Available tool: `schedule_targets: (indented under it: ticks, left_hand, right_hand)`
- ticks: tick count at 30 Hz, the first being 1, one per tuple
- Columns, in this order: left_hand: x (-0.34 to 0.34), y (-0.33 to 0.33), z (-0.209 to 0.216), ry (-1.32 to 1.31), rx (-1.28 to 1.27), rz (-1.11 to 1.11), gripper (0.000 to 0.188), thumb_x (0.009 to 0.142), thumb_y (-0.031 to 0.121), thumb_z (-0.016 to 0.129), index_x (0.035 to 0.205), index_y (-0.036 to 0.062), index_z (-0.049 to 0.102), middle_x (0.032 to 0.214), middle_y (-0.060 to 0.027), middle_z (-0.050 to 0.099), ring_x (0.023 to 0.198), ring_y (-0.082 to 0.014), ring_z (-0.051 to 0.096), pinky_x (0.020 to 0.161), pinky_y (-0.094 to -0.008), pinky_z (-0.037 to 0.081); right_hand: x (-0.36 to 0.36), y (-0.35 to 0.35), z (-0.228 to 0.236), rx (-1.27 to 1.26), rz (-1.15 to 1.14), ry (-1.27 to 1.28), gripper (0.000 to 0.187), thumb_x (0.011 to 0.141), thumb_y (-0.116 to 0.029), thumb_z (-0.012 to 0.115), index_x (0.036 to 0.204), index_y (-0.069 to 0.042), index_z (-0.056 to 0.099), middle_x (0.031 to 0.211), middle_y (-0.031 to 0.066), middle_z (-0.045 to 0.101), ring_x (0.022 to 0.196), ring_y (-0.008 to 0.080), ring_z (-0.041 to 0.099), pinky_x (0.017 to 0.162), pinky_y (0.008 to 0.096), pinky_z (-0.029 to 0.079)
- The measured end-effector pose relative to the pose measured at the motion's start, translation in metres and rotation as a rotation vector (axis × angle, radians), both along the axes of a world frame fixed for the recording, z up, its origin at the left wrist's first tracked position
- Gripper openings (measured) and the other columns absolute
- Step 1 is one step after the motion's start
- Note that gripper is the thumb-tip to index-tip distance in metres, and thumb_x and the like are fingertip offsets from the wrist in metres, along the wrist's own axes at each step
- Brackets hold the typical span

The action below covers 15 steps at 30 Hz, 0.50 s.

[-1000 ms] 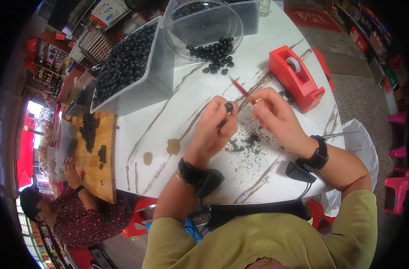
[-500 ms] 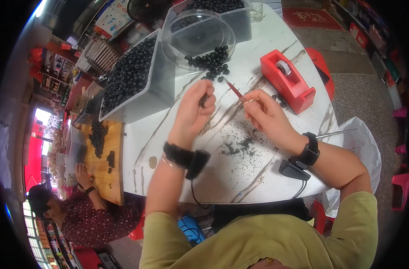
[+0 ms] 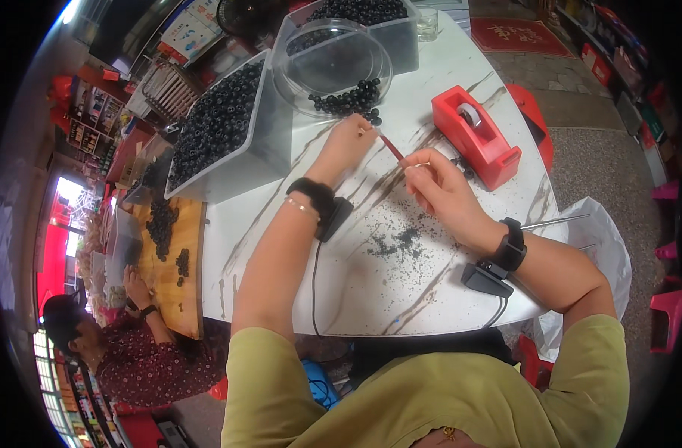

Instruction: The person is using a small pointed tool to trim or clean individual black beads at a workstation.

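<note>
My left hand (image 3: 348, 145) is at the front edge of a pile of small round black pieces (image 3: 348, 98), which lies partly in a clear round dish or lid. Its fingertips are drawn together beside those pieces; what they hold, if anything, is hidden. My right hand (image 3: 439, 187) pinches a slim dark-red tool (image 3: 389, 146) between thumb and fingers, its thin pale tip pointing up and left toward my left fingertips. The clear round dish (image 3: 332, 60) leans against a bin. Black crumbs (image 3: 399, 245) are scattered on the white marbled table (image 3: 274, 231) below my hands.
Two grey bins (image 3: 240, 168) full of black pieces stand at the back left. A red tape dispenser (image 3: 479, 138) sits to my right, with a glass (image 3: 428, 26) at the far end. At left, another person's hand (image 3: 138, 287) rests by a wooden board (image 3: 184, 299). A plastic bag (image 3: 610, 261) hangs at right.
My left hand has moved up and to the right, from beside the tool to the black pieces. My right hand holds the tool almost still.
</note>
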<state>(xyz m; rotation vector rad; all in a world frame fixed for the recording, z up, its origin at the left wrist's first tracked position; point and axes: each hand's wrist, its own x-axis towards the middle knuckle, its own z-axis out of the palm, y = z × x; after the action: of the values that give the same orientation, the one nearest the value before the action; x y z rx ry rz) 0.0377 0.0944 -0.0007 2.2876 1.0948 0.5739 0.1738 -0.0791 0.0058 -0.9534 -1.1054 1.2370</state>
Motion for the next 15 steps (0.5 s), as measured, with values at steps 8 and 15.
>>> schedule_targets:
  ticks: [8,15]
  left_hand:
    - [-0.028,-0.091,0.016,-1.065,-1.209,-0.141,0.015,0.088,0.012,0.045,0.098,0.0008,0.046,0.080,-0.0054,0.050,0.058,-0.0054,0.037,0.048,-0.0149,0.029]
    - [-0.031,-0.116,-0.001,-1.258,-1.191,-0.097,0.018,0.089,0.010,0.044,0.104,0.0009,0.043,0.083,-0.0060,0.048,0.061,-0.0057,0.035,0.052,-0.0161,0.030]
  right_hand:
    - [-0.002,-0.004,0.002,-0.044,0.018,0.007,0.017,0.090,-0.019,0.043,0.101,-0.008,0.047,0.070,-0.0034,0.046,0.055,0.0012,0.038,0.046,0.0153,0.030]
    - [-0.010,-0.007,0.001,-0.095,0.093,0.026,0.018,0.090,-0.019,0.042,0.104,-0.007,0.046,0.069,-0.0031,0.046,0.053,0.0009,0.038,0.046,0.0150,0.030]
